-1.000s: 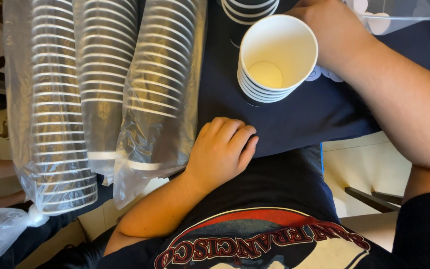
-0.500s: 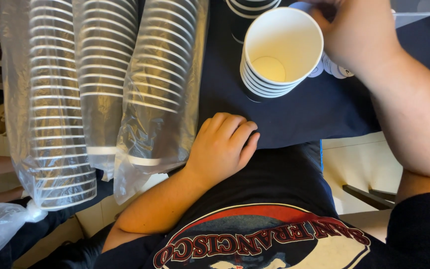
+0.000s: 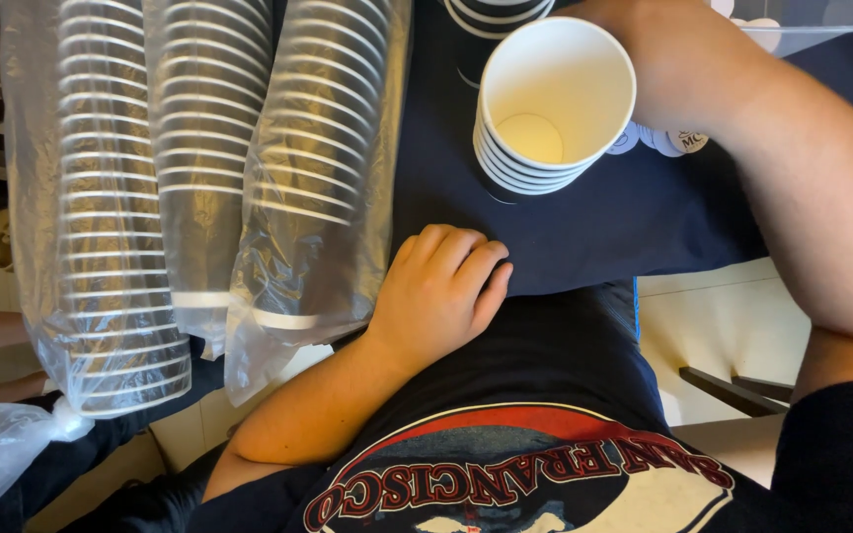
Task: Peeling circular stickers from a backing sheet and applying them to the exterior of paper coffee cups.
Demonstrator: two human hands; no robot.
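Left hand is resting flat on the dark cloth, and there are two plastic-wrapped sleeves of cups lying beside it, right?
Not quite. The head view shows three plastic-wrapped sleeves of cups, not two, lying side by side. The rest holds: the left hand rests flat on the dark cloth beside them.

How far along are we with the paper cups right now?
Done: a short stack of white-lined paper cups stands unwrapped on the dark blue tablecloth. In hand: nothing visibly; left hand rests flat, right hand is mostly hidden behind the stack. Left: three plastic-wrapped cup sleeves remain sealed.
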